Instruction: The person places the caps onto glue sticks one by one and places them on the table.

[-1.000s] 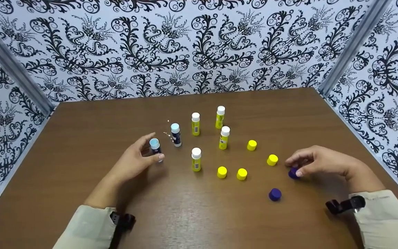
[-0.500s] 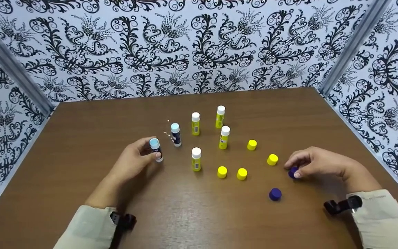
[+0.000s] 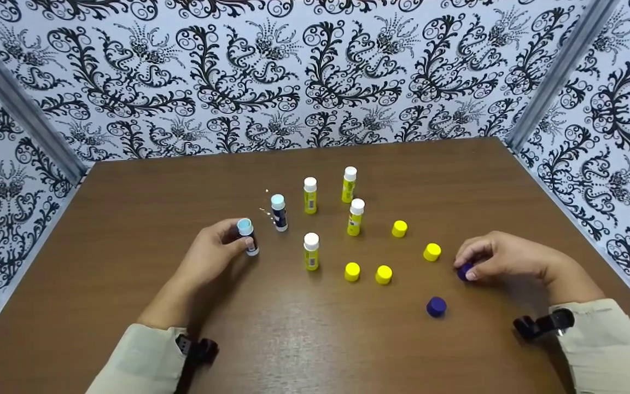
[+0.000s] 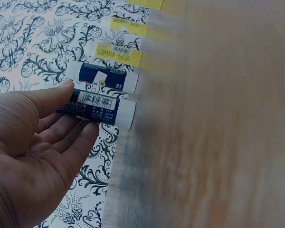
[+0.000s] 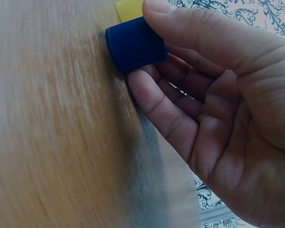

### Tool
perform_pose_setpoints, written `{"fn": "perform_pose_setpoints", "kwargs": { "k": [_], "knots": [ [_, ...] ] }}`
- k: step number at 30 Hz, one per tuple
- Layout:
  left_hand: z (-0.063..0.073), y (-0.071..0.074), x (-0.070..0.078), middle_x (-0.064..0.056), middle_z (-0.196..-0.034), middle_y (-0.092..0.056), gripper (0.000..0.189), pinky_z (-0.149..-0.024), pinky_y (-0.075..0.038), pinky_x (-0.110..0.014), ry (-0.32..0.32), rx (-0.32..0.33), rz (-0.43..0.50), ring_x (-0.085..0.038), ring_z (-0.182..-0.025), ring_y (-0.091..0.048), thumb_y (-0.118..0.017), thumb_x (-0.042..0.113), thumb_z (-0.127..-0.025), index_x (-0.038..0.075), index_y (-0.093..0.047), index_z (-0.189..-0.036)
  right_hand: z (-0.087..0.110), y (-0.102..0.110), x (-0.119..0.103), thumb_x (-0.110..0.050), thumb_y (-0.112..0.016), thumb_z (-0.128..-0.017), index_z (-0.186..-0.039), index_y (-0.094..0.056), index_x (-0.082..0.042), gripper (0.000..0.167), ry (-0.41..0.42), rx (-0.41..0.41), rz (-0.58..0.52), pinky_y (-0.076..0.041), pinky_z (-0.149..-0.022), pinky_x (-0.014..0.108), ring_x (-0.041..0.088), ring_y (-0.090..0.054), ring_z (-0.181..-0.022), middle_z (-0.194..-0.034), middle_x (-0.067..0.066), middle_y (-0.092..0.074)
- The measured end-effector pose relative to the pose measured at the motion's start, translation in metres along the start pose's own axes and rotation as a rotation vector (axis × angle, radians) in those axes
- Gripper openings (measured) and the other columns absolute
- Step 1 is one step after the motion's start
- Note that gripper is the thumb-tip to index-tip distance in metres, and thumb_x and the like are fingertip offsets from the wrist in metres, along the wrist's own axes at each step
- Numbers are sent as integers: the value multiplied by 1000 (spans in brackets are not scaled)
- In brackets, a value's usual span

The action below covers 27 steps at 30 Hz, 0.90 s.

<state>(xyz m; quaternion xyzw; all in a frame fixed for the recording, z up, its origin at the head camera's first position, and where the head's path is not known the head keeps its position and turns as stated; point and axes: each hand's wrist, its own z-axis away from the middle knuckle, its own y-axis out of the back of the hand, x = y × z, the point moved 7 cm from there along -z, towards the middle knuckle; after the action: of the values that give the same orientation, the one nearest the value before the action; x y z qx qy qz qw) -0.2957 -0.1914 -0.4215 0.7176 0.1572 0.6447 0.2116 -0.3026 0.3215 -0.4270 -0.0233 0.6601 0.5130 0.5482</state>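
1. From where I stand, the left hand (image 3: pixel 214 254) has its thumb and fingers round the near blue tube (image 3: pixel 251 246), which is upright on the left side of the counter (image 3: pixel 293 334), pale top uncovered.
2. The right hand (image 3: pixel 509 260) pinches the held blue cap (image 3: pixel 463 272) between thumb and fingers, well apart from the tube. The cap looks to be resting on the counter, though the fingers hide too much for me to swear to it.
3. The far blue tube (image 3: pixel 280 218) stands just beyond the left hand, white crumbs (image 3: pixel 268 214) beside it.
4. To the right of both are four yellow tubes (image 3: pixel 311 258), all upright with white tops showing.
5. Four yellow caps (image 3: pixel 384 275) sit between those and the right hand.
6. The loose blue cap (image 3: pixel 436 307) lies closer to the person.
7. Black-and-white patterned walls (image 3: pixel 315 82) rise behind and at both sides.
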Motion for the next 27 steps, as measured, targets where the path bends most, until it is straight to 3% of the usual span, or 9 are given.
{"fn": "perform_pose_setpoints", "kwargs": {
  "k": [11,15,20,27],
  "knots": [
    [0,-1,0,-13,-125,-73,32,-113,-48,-50,2,0,10,-29,-121,-65,-73,13,-97,4,-69,-128,3,2,0,-10,-75,-94,-115,-78,-8,21,1,-13,-40,-58,-73,23,5,-66,-93,-114,13,-74],
    [-1,-1,-2,-12,-127,-72,33,-112,-48,-48,19,0,20,-29,-122,-65,-73,13,-97,5,-69,-129,3,4,-4,-3,-71,-95,-117,-76,-4,22,42,-10,-66,-58,-72,24,4,-66,-92,-115,15,-73],
    [-1,0,-3,-12,-128,-72,35,-112,-49,-49,31,2,17,-29,-122,-65,-73,14,-98,7,-69,-131,3,6,-12,0,-69,-97,-118,-74,0,23,108,1,-97,-57,-81,20,8,-67,-101,-117,18,-72],
    [0,0,-2,-12,-130,-72,34,-114,-47,-49,40,4,16,-30,-124,-65,-73,15,-98,8,-69,-131,2,5,-15,-3,-69,-98,-118,-73,3,22,76,28,-142,-55,-87,18,7,-68,-104,-118,20,-72]
  ]
}}
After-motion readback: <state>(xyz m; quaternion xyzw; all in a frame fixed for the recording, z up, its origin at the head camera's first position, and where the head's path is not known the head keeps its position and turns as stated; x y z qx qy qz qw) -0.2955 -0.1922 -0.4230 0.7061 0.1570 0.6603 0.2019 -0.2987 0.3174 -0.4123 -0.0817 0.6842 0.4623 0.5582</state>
